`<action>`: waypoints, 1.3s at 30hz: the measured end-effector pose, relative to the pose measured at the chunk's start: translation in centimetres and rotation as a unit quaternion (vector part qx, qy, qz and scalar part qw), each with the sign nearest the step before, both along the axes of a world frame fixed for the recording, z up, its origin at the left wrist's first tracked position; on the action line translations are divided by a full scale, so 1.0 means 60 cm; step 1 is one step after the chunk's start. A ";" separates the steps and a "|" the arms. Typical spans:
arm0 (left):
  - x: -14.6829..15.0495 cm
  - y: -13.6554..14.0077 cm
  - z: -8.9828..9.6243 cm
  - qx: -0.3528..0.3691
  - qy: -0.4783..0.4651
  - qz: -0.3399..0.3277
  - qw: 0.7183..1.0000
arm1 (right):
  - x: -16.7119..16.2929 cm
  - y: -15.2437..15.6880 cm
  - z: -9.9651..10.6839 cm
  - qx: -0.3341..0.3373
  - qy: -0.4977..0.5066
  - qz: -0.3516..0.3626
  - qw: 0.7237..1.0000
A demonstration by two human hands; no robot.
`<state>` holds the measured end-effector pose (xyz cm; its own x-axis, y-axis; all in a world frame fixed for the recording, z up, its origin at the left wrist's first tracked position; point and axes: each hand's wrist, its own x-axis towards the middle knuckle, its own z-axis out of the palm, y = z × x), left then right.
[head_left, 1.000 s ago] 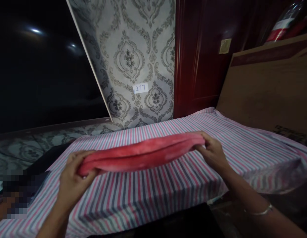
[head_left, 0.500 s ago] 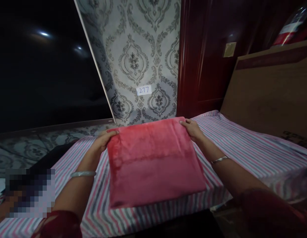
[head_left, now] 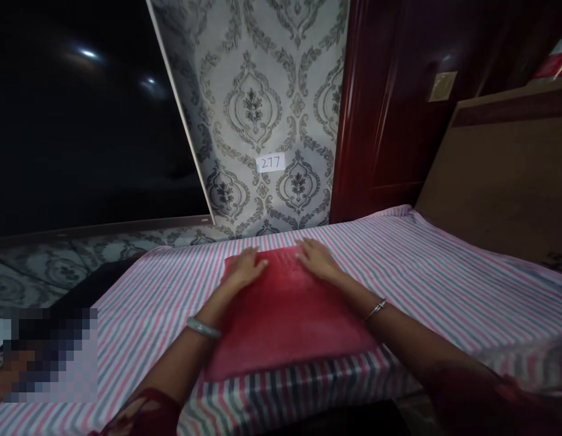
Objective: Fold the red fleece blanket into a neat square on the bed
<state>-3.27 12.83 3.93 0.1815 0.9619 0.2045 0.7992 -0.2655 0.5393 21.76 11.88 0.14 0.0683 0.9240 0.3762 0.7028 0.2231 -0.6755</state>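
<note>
A folded red cloth [head_left: 285, 321] lies flat on a table covered with a pink, grey and white striped sheet [head_left: 421, 272]. My left hand [head_left: 245, 269] rests palm down on the cloth's far left part, fingers spread. My right hand [head_left: 316, 259] presses flat on the far right part, close beside the left. Both wrists wear a bangle. Neither hand grips anything.
A patterned wallpaper wall with a small label reading 277 [head_left: 271, 162] stands behind the table. A dark red wooden door [head_left: 390, 103] is at the back right, and a brown board [head_left: 503, 175] leans at the right. A dark panel [head_left: 81, 121] fills the left.
The cloth, held up stretched between both hands, was folded over and laid flat on the sheet. My hands let go of its far corners and moved inward onto its top.
</note>
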 end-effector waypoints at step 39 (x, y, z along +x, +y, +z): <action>0.033 -0.071 -0.046 -0.002 0.241 -0.070 0.968 | -0.020 -0.083 -0.019 -0.094 -0.269 0.060 0.957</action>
<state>-1.30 8.55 1.15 0.3835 0.9216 0.0604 0.9145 -0.3881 0.1141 20.55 6.91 -1.00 -0.1990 0.9678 0.1540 0.9369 0.2339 -0.2596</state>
